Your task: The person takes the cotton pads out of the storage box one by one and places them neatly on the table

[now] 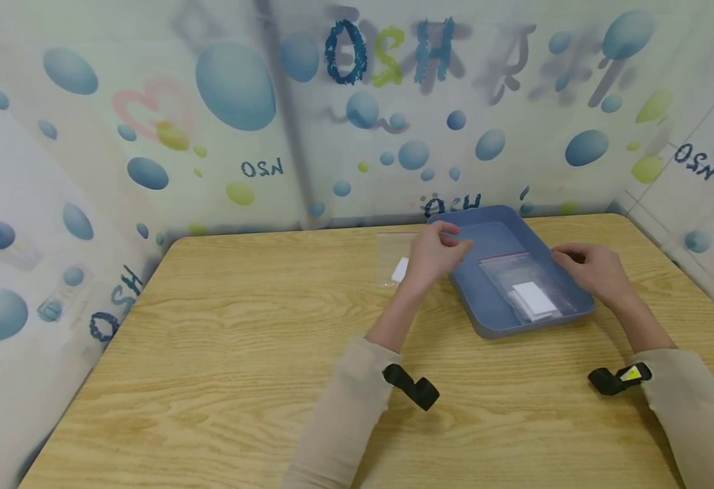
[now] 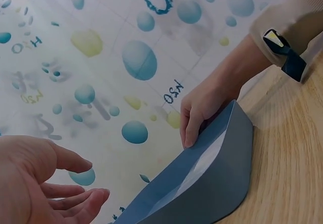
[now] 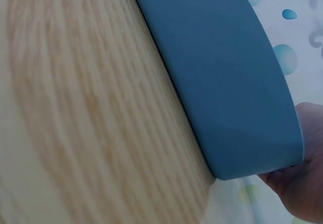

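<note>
Head view gives me both hands at the blue tray (image 1: pixel 491 302), which sits between them. The right hand (image 1: pixel 595 268) looks clamped on the near rim beside it, thumb and fingertips pinching the edge. The left hand (image 1: pixel 433 255) hangs at the opposite rim, thumb and fingers apart, nothing between them. Inside the tray, nearer the right grip, lies clear packaging (image 1: pixel 494 268) with white cards (image 1: pixel 534 299). Another clear bag (image 1: pixel 393 248) lies on the table (image 1: pixel 240 326), just left of the left hand and partly behind it. To handle the tray well, I would press lightly with the right pinch, set the left fingers squarely opposite, hold both sides level so nothing slides, and give that outside bag clearance.
</note>
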Demonstrator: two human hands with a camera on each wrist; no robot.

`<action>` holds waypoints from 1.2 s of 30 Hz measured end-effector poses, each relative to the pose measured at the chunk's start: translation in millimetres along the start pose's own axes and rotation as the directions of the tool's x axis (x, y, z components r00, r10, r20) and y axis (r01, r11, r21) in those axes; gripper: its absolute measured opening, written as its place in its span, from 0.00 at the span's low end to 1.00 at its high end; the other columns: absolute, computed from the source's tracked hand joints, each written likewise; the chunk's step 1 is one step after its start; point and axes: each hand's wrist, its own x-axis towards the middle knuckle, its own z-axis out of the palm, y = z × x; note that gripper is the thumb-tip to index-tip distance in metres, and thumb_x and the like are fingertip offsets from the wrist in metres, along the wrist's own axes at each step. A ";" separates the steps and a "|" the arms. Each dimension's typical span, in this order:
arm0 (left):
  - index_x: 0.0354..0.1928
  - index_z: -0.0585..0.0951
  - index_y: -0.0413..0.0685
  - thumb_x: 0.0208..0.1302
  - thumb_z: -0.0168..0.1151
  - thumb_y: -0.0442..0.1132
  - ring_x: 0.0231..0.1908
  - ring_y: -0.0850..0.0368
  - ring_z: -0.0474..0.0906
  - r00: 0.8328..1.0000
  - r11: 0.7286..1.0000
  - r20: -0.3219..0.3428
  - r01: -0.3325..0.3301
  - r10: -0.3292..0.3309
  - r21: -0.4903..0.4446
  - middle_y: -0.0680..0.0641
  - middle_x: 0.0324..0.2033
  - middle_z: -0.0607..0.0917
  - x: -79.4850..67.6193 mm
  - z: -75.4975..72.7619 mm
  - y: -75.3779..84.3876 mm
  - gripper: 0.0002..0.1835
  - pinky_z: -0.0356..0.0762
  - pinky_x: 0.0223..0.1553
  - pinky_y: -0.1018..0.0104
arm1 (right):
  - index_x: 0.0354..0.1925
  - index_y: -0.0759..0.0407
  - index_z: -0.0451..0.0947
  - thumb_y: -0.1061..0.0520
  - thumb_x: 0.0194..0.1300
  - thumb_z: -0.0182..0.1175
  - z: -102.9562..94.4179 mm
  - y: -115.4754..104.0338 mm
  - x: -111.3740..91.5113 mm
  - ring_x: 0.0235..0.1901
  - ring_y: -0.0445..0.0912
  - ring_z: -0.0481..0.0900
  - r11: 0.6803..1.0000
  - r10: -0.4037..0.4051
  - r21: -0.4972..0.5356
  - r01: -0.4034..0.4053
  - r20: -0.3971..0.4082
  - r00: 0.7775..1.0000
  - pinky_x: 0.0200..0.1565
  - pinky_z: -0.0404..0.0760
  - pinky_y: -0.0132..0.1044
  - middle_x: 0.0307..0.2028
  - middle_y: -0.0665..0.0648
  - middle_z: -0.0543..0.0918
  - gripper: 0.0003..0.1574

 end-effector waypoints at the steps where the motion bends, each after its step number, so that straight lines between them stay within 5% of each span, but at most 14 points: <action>1: 0.55 0.80 0.40 0.67 0.68 0.38 0.34 0.49 0.86 1.000 1.000 0.001 0.002 -0.002 0.000 0.47 0.36 0.85 -0.1 1.4 0.0 0.17 0.80 0.32 0.67 | 0.57 0.75 0.77 0.49 0.78 0.52 -0.2 0.1 0.2 0.47 0.66 0.79 1.000 0.002 0.000 -0.002 0.001 1.000 0.32 0.71 0.24 0.50 0.77 0.80 0.29; 12: 0.58 0.77 0.37 0.69 0.66 0.38 0.32 0.51 0.86 0.997 0.999 0.069 0.036 -0.034 -0.029 0.46 0.37 0.85 -2.4 20.1 -5.0 0.19 0.82 0.34 0.68 | 0.57 0.74 0.78 0.49 0.78 0.53 1.9 1.6 0.7 0.45 0.62 0.79 1.000 0.006 -0.003 -0.006 -0.009 1.000 0.31 0.71 0.24 0.50 0.75 0.81 0.29; 19: 0.61 0.75 0.33 0.70 0.66 0.38 0.38 0.44 0.86 0.988 0.995 0.146 0.061 -0.049 -0.073 0.42 0.40 0.86 -4.8 29.2 -5.8 0.23 0.84 0.42 0.62 | 0.57 0.73 0.79 0.48 0.78 0.53 1.4 0.8 0.1 0.45 0.62 0.79 1.000 -0.001 -0.006 0.001 -0.016 1.000 0.32 0.71 0.25 0.49 0.75 0.82 0.28; 28: 0.62 0.74 0.31 0.69 0.65 0.40 0.37 0.50 0.86 0.979 0.990 0.179 0.114 -0.099 -0.079 0.42 0.44 0.85 -10.1 43.0 -8.0 0.25 0.82 0.40 0.67 | 0.57 0.73 0.78 0.48 0.78 0.53 1.8 1.8 0.3 0.45 0.62 0.79 1.000 -0.001 0.004 0.001 -0.012 1.000 0.32 0.71 0.24 0.50 0.75 0.82 0.28; 36: 0.60 0.76 0.33 0.69 0.65 0.37 0.33 0.56 0.82 0.989 0.988 0.096 0.123 -0.115 -0.088 0.46 0.40 0.85 -13.1 58.3 -11.3 0.22 0.79 0.35 0.69 | 0.58 0.73 0.78 0.48 0.78 0.53 1.5 3.2 0.7 0.46 0.61 0.79 1.000 0.002 0.016 -0.002 -0.010 1.000 0.32 0.71 0.23 0.50 0.75 0.81 0.29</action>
